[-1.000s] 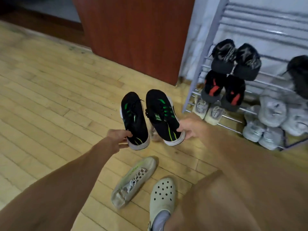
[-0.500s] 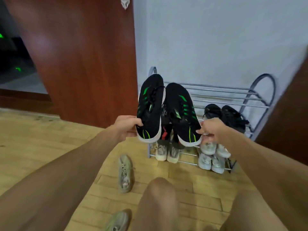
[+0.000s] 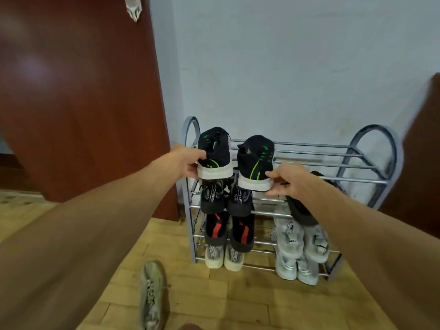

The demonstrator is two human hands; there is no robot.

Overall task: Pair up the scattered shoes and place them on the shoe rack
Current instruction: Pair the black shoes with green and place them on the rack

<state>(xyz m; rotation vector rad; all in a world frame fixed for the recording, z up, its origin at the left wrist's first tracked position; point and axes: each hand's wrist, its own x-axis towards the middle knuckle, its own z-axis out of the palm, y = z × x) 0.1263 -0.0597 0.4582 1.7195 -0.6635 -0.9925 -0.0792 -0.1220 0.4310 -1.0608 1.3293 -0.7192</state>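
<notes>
A grey metal shoe rack (image 3: 338,160) stands against the pale wall. My left hand (image 3: 188,163) grips the heel of one black sneaker with green stripes (image 3: 215,151). My right hand (image 3: 285,179) grips the heel of its matching sneaker (image 3: 257,160). Both shoes point toe-first at the left end of the rack's top shelf, side by side. Whether they rest on the bars I cannot tell. A pale grey-green sneaker (image 3: 152,294) lies alone on the wooden floor in front of the rack.
Lower shelves hold black pairs (image 3: 223,198), black-and-red shoes (image 3: 228,229), cream shoes (image 3: 223,256) and grey-white pairs (image 3: 300,248). A dark shoe (image 3: 300,210) sits under my right forearm. A red-brown door (image 3: 83,103) stands left of the rack, dark furniture (image 3: 426,151) at its right.
I lifted the two black-and-green sneakers off the floor and carried them up to the rack's top shelf. They have tipped from upright to nearly level, toes toward the wall.
</notes>
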